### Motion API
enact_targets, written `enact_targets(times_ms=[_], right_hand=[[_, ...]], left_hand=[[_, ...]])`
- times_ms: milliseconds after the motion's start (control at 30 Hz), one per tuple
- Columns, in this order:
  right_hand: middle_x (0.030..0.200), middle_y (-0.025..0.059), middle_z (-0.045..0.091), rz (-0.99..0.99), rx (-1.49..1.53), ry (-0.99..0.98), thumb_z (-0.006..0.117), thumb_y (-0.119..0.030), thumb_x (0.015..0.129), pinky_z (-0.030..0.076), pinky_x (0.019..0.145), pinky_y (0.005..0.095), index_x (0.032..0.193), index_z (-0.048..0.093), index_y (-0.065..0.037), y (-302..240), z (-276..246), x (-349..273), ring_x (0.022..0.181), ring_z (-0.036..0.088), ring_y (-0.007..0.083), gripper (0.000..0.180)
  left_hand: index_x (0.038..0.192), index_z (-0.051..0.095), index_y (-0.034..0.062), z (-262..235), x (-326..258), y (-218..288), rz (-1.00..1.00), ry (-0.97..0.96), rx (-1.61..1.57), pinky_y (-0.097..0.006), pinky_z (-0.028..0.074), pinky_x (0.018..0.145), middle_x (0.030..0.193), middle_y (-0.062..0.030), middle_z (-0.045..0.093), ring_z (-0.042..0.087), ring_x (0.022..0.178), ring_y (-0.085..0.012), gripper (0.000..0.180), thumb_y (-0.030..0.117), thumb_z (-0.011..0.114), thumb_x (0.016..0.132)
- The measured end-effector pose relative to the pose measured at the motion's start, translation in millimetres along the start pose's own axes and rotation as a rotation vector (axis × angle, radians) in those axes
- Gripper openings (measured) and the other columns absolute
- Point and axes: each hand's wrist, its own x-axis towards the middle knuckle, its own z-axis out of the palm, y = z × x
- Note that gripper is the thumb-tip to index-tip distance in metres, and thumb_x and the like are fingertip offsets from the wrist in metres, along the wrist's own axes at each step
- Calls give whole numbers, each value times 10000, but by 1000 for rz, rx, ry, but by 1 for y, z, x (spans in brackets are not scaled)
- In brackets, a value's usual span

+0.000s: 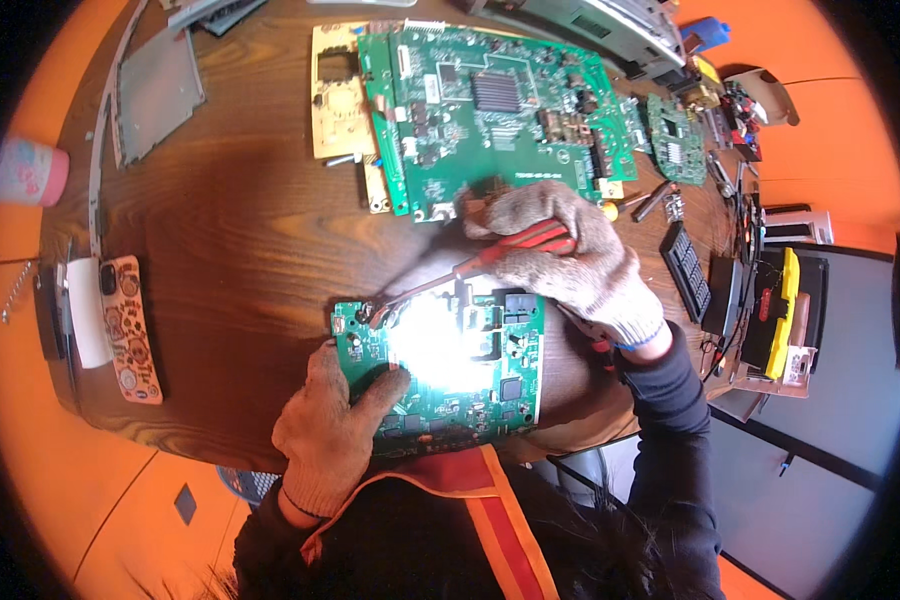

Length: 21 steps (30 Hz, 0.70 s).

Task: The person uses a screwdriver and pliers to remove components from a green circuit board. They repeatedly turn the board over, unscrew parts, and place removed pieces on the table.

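A green circuit board (515,390) lies at the table's near edge, its middle washed out by a bright glare. My gloved left hand (335,425) grips the board's left edge, the thumb resting on its top face. In my gloved right hand (575,260) is a screwdriver (510,250) with a red and dark handle. Its long shaft slants down to the left, and the tip is at a small part (370,313) by the board's upper left corner. I cannot tell whether the tip touches that part.
Beyond my right hand lies a larger green circuit board (520,140), partly over a yellowish board (340,110). A phone in a patterned case (130,330) and a pink cup (30,172) are at the left. At the right are a small circuit board (670,135) and a black slotted piece (686,270).
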Motion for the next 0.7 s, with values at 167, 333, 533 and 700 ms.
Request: enact_targets(times_ms=[167,333,533,700], right_hand=[[1242,127,656,50,-73,-23,864,-205,792,491,991,363,1126,637,-17,-4,-3,19,1145,628,234,446],[1191,137,651,27,204,-77,849,-143,787,526,938,345,1116,611,-12,-14,-8,20,1084,655,223,426],[1078,78,650,206,-266,88,813,-88,834,557,744,291,1047,577,-12,-31,-32,6,889,675,154,327],[1084,81,632,184,-37,205,785,-88,865,556,703,270,1027,578,-21,-43,-15,1,839,668,148,271]], left_hand=[[1163,596,59,1,3,10,-14,58,81,-365,553,764,897,-121,745,732,815,-281,511,445,761,871],[1087,600,74,3,12,-5,146,-111,241,-375,546,672,840,-111,733,725,736,-277,523,514,756,853],[777,553,108,-21,32,28,973,144,771,-301,380,339,589,-26,586,557,409,-135,455,514,578,980],[1052,717,128,-29,4,49,940,-190,679,-385,554,694,917,-58,707,674,838,-187,372,470,679,907]])
